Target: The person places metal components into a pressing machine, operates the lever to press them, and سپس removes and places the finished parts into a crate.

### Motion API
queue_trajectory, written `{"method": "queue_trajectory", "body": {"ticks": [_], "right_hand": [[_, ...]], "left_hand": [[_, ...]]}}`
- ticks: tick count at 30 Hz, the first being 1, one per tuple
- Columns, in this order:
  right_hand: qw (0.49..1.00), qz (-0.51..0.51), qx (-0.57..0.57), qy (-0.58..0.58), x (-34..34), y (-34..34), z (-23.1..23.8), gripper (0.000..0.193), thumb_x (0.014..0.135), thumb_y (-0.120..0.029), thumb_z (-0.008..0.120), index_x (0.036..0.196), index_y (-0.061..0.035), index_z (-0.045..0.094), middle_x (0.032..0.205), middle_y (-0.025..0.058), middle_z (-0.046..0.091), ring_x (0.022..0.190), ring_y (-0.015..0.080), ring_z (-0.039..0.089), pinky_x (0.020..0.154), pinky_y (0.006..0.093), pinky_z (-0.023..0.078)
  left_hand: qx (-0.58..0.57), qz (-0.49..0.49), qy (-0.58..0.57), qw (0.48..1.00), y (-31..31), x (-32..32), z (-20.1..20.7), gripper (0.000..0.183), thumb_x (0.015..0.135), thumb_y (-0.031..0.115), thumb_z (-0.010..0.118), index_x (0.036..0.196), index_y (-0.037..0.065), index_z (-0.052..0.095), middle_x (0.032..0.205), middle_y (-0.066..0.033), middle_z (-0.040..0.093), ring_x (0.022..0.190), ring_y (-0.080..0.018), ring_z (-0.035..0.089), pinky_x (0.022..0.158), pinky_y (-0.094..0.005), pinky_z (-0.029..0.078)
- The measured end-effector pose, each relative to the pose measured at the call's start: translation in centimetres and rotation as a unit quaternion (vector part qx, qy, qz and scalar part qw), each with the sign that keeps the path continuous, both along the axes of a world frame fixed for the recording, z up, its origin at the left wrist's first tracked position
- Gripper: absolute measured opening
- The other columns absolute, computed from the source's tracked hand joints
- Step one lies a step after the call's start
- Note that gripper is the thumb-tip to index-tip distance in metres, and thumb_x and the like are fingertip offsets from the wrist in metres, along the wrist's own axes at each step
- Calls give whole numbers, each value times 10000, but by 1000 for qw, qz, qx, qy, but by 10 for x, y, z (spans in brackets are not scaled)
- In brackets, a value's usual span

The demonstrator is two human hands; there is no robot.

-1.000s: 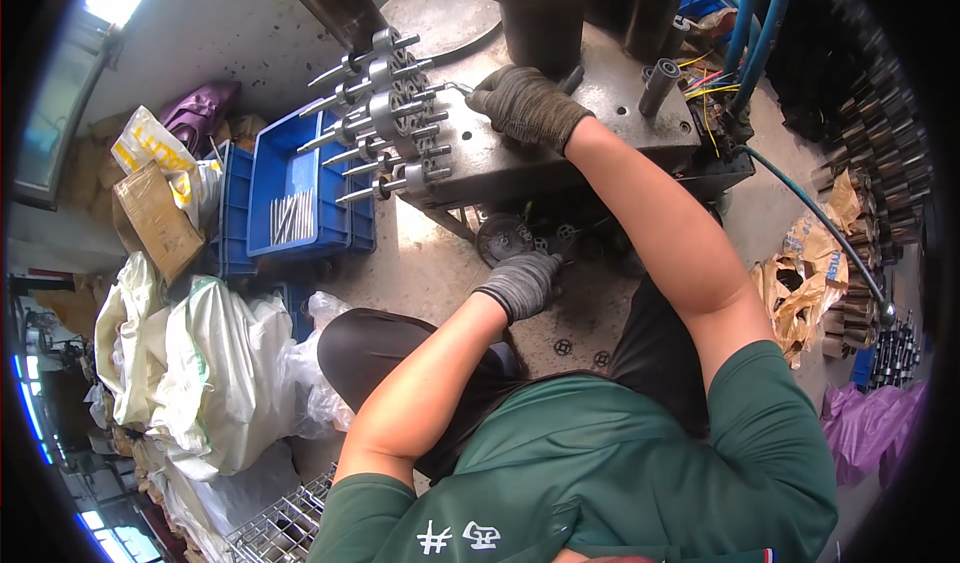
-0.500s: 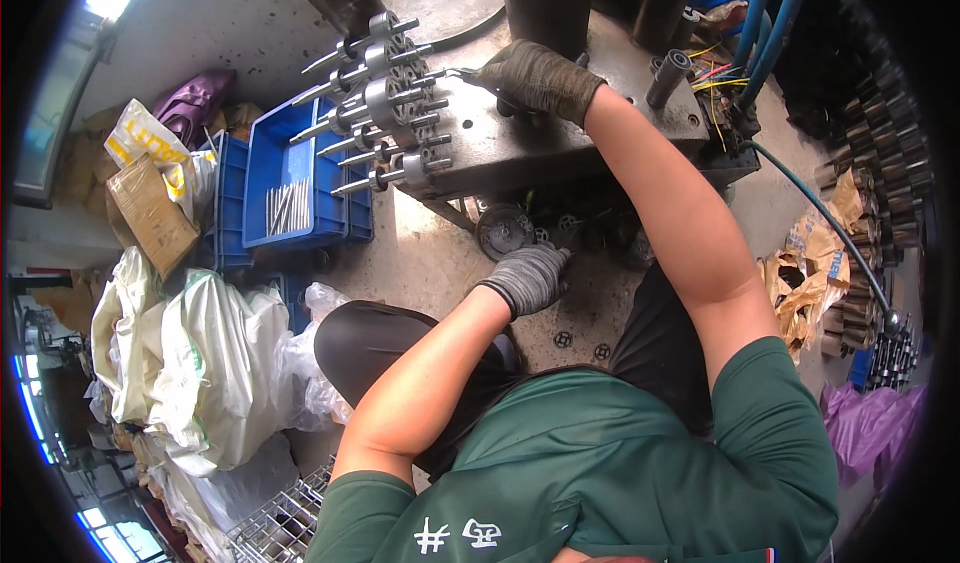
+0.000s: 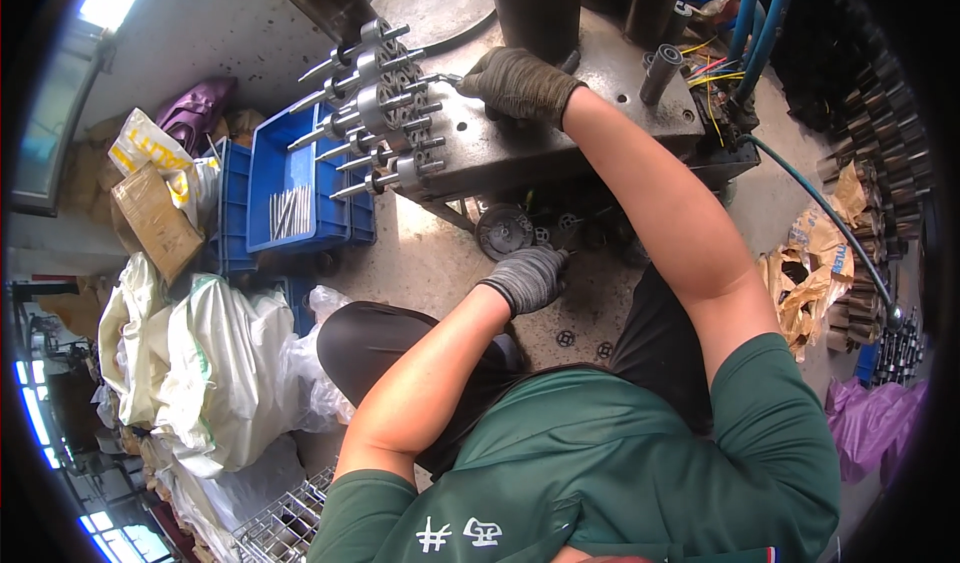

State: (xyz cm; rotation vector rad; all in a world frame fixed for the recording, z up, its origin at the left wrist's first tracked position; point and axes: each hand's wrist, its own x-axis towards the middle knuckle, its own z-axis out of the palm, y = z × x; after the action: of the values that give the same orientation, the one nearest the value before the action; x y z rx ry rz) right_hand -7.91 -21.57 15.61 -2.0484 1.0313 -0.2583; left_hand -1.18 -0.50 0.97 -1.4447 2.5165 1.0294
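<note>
My right hand [image 3: 518, 85], in a brown work glove, is above the steel machine table. Its fingertips close on the bright end of a steel shaft [image 3: 447, 78] beside a row of rotors. These rotors [image 3: 380, 108] are round metal cores on pointed shafts, lined up along the table's left edge with the points facing left. Lower down, in front of the table and over the floor, my left hand [image 3: 527, 279] wears a grey glove. Its fingers are curled in, and whatever they hold, if anything, is hidden.
Blue crates [image 3: 290, 188] stand left of the table, one with thin steel rods [image 3: 290, 213] inside. White sacks [image 3: 220, 363] lie nearer on the left. A dark press column [image 3: 535, 23] rises behind my right hand. A short metal cylinder [image 3: 660, 75] stands on the table, near blue hoses [image 3: 765, 23].
My right hand has shifted slightly left, closer to the rotors, its fingers still closed at the shaft end. The left hand stays almost where it was. The whole view has tilted a little.
</note>
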Motion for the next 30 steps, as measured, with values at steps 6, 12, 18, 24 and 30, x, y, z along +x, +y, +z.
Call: {"method": "queue_trajectory", "body": {"ticks": [6,12,18,24,30], "right_hand": [[999,-19,-8,39,4,8,4,377,945,-387,621,936,-34,755,718,113,707,650,205,683,736,361,567],[992,29,-117,18,-2,12,7,391,949,-392,595,966,-39,762,752,126,719,718,216,697,793,376,551],[993,27,-110,32,-1,19,15,406,953,-402,578,1002,-47,767,806,136,736,789,247,713,839,392,546],[984,-10,-133,114,12,20,-3,443,943,-379,520,1100,-19,727,1041,220,732,1008,346,700,952,442,517],[993,45,-103,34,7,10,-4,390,956,-358,556,1033,-7,709,839,152,729,759,238,692,736,392,543]], "left_hand": [[0,10,4,1000,1,0,-7,316,898,232,655,1118,9,619,937,-240,698,938,-443,661,853,-539,518],[21,-13,-10,1000,-3,-5,8,361,887,188,620,1166,-38,641,1005,-252,707,998,-417,670,902,-502,525],[23,-8,-10,1000,-3,-5,9,338,888,187,620,1144,-31,646,1000,-252,709,993,-418,671,899,-501,527],[21,-10,-19,1000,-2,-6,10,329,888,193,625,1134,-25,648,965,-247,713,964,-422,676,881,-505,528],[7,-14,-17,1000,-2,-6,8,337,893,209,634,1137,-23,648,964,-244,714,960,-422,677,876,-504,529]]}}
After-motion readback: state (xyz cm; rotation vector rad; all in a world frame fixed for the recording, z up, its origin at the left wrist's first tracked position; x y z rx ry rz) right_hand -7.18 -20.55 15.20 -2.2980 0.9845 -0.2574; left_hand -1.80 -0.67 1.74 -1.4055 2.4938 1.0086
